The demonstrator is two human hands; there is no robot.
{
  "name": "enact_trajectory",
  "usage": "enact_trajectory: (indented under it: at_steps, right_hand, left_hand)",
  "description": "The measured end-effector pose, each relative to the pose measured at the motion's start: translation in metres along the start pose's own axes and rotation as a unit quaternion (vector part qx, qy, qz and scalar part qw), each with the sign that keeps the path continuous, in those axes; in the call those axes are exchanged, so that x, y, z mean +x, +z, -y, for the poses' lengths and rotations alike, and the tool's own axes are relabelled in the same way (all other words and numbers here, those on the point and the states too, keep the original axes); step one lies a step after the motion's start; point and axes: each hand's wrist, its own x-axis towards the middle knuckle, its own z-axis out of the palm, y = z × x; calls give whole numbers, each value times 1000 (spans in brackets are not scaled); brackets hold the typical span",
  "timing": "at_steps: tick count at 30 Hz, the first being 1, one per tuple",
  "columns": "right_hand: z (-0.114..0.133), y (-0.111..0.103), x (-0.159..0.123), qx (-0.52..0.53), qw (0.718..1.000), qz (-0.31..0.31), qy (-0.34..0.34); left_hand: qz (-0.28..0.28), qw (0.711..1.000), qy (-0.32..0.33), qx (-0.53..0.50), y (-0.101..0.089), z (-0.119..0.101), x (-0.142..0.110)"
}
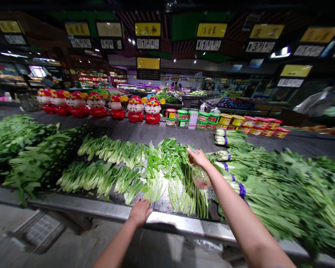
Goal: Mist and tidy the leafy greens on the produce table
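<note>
**Hands at the greens counter**

Nearest the camera, the left hand (140, 211) lies palm down on the shiny steel front rim of the long produce counter (80, 207), fingers spread flat and holding nothing. Just beyond it, pale-stemmed green leafy bunches (167, 175) lie on the counter's perforated mat, running back from the front edge.

The right hand (198, 158) reaches farther in over the middle of the counter, closed around the top of a clear plastic spray bottle (201, 178), which hangs below the hand and just above the greens. Right of the bottle, long-stemmed greens tied with purple bands (241, 190) lie in stacked bundles towards the right end. To the left, short bok choy heads (100, 175) sit in two rows, with darker loose leaves (13, 141) at the left end.

Along the counter's back edge stand red figurine jars (135, 109) in a row, then round lidded tubs in green, yellow and red (234, 121). Beyond hang yellow price signs (147, 35).
</note>
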Motion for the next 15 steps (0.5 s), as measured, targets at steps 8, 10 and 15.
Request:
enact_trajectory:
  at_steps: [8,10,15]
  right_hand:
    - [8,5,-8,17,999,-21,-44]
    - [13,10,-10,19,999,-5,-50]
    - [11,33,-17,25,998,27,-42]
  left_hand:
    - [9,1000,-5,-6,-5,-2,-2]
    - [11,1000,-5,-9,-7,-3,-1]
    - [11,1000,11,-10,-9,0,-2]
